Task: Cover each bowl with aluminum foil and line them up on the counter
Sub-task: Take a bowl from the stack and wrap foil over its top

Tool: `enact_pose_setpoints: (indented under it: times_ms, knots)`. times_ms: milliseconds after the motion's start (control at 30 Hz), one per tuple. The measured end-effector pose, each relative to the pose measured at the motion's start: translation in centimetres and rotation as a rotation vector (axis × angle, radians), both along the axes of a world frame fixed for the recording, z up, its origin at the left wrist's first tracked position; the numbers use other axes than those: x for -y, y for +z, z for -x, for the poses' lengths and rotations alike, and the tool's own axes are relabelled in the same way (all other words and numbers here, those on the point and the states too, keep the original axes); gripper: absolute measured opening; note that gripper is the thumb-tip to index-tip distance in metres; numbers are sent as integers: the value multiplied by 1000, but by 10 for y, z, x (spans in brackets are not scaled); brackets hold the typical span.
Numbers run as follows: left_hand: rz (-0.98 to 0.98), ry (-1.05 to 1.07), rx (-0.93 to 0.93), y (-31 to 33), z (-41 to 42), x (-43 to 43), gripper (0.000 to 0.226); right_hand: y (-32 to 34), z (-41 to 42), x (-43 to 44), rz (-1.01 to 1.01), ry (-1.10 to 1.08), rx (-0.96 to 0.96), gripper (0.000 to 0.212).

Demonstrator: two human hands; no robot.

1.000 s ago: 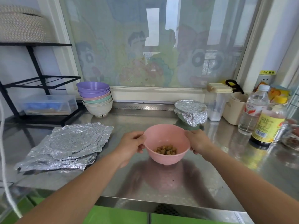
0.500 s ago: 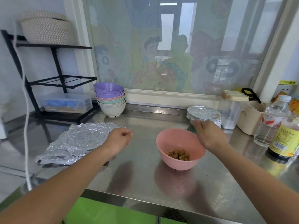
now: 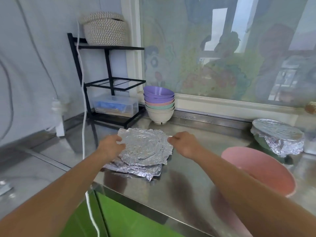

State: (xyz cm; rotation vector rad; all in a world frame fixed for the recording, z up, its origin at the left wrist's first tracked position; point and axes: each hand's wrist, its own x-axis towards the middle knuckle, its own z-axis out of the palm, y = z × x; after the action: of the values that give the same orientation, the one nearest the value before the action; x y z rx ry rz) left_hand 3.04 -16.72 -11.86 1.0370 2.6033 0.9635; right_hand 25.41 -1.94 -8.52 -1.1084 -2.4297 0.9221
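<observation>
A stack of crinkled aluminum foil sheets (image 3: 143,151) lies on the steel counter (image 3: 188,177). My left hand (image 3: 111,145) grips the top sheet at its left edge. At the sheet's far right corner, my right hand (image 3: 184,143) pinches the foil. The top sheet looks slightly raised from the stack. The pink bowl (image 3: 263,170) stands uncovered on the counter to the right, partly behind my right forearm. Further back on the right sits a foil-covered bowl (image 3: 277,135). Several stacked bowls (image 3: 159,105), purple on top, stand by the window.
A black wire rack (image 3: 109,81) at the back left holds a woven basket (image 3: 104,28) and a clear plastic box (image 3: 116,106). A white cord (image 3: 83,106) hangs down past the counter's left end. The counter's front edge runs above green cabinet fronts (image 3: 130,218).
Both hands left the pink bowl and moved left to the foil stack, where they now hold the top sheet. The view swung left, so the bottles and containers are out of frame.
</observation>
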Motion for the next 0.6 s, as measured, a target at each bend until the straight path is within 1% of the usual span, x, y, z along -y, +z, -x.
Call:
enact_pose_setpoints:
  times_ms: [67, 133, 167, 267, 333, 400, 433, 533, 600]
  knots:
    - [-31, -31, 110, -3, 6, 3, 42, -15, 25, -4, 142, -20, -30, 30]
    - [-54, -39, 171, -4, 11, 4, 44, -26, 45, -7, 216, -39, -40, 19]
    - [-67, -35, 191, -5, 15, 4, 45, -30, 53, -8, 245, -49, -36, 17]
    - [-68, -23, 230, -7, 24, 3, 54, -35, 68, -14, 386, -125, -64, 21]
    - [-61, -15, 248, -8, 29, 1, 60, -35, 73, -17, 460, -179, -68, 28]
    - [-74, -11, 267, -9, 30, 0, 63, -37, 77, -21, 456, -209, -58, 30]
    - [-82, -11, 275, -9, 30, 0, 64, -35, 77, -20, 419, -216, -41, 27]
    - [-98, -5, 304, -10, 32, 0, 68, -38, 80, -28, 327, -239, -6, 33]
    - [-98, -3, 320, -9, 31, 0, 71, -35, 81, -26, 309, -233, -64, 23]
